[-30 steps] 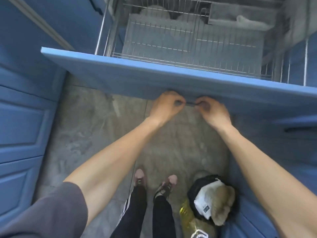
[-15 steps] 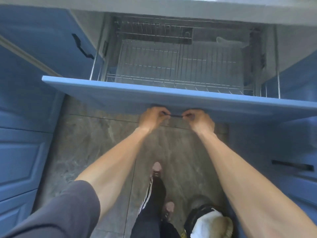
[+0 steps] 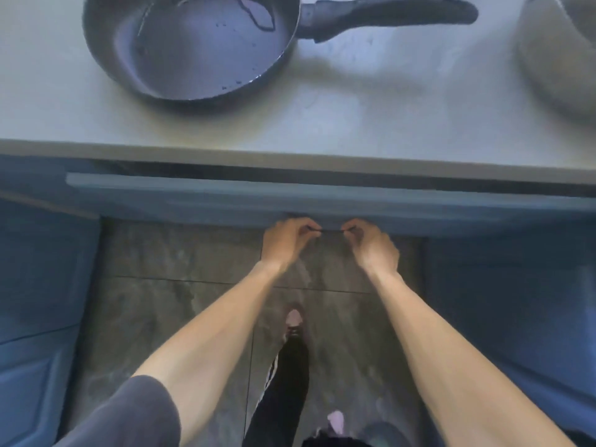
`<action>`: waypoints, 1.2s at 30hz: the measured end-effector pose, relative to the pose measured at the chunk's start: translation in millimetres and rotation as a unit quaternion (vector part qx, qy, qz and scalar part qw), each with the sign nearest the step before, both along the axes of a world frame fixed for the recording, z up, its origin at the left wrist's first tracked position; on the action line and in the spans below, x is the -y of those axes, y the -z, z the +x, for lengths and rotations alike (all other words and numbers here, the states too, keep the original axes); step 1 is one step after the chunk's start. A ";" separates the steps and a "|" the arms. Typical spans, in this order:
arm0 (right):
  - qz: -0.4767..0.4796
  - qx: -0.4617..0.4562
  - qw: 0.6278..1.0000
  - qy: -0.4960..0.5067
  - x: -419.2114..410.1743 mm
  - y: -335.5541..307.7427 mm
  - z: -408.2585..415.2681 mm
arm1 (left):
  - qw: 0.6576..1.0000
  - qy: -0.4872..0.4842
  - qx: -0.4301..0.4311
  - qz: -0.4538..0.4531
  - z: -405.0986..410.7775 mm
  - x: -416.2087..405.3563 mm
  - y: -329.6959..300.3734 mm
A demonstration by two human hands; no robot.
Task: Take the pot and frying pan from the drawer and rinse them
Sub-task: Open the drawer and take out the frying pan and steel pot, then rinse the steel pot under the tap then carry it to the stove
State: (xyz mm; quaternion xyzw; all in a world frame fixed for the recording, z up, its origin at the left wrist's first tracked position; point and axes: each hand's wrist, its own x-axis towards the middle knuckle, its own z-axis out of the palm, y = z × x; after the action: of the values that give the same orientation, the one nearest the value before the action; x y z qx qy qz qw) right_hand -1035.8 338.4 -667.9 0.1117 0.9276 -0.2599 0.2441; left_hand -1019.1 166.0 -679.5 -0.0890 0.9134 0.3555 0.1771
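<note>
A dark frying pan (image 3: 193,46) with water drops inside sits on the grey countertop (image 3: 322,124), its black handle pointing right. A metal pot (image 3: 561,50) stands at the counter's right edge, cut off by the frame. Below, the blue drawer front (image 3: 225,198) is pushed almost fully under the counter, with only a dark slit showing above it. My left hand (image 3: 283,240) and my right hand (image 3: 371,243) both grip the thin dark drawer handle (image 3: 330,232) from below.
Blue cabinet doors (image 3: 38,301) stand at the left, and more blue cabinet fronts (image 3: 516,301) at the right. A grey stone floor (image 3: 161,269) lies between them, with my legs and pink shoes (image 3: 293,321) on it.
The drawer has slid inward from wide open to nearly shut, hiding its wire rack. My view has risen, bringing the countertop with the pan and pot into sight. Both hands stay on the handle.
</note>
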 end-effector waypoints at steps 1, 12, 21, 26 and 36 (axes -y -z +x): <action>0.002 0.003 1.000 -0.001 1.3 1.0 -9.6 | 1.000 -0.001 -0.002 0.001 -8.8 1.0 0.0; 0.035 0.025 0.998 -0.038 2.5 -7.5 -52.3 | 1.000 0.002 0.013 0.003 -48.6 3.3 -2.6; -0.225 0.117 0.965 -0.070 -28.2 -57.6 -47.6 | 0.989 0.041 0.142 0.005 -33.1 -22.4 -58.7; -0.293 0.022 0.953 -0.072 -85.5 -192.6 -33.2 | 0.990 0.061 0.042 0.116 -22.9 -46.8 -187.2; -0.312 -0.164 0.935 -0.032 -225.4 -356.4 -52.4 | 0.975 0.100 -0.120 0.158 -93.8 -127.5 -366.6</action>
State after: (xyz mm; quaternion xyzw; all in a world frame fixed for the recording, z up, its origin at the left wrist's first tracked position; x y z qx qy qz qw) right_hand -1088.2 563.8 -311.5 -0.0437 0.8299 -0.5432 0.1198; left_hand -1112.9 293.5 -312.9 0.0750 0.8644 0.4841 0.1129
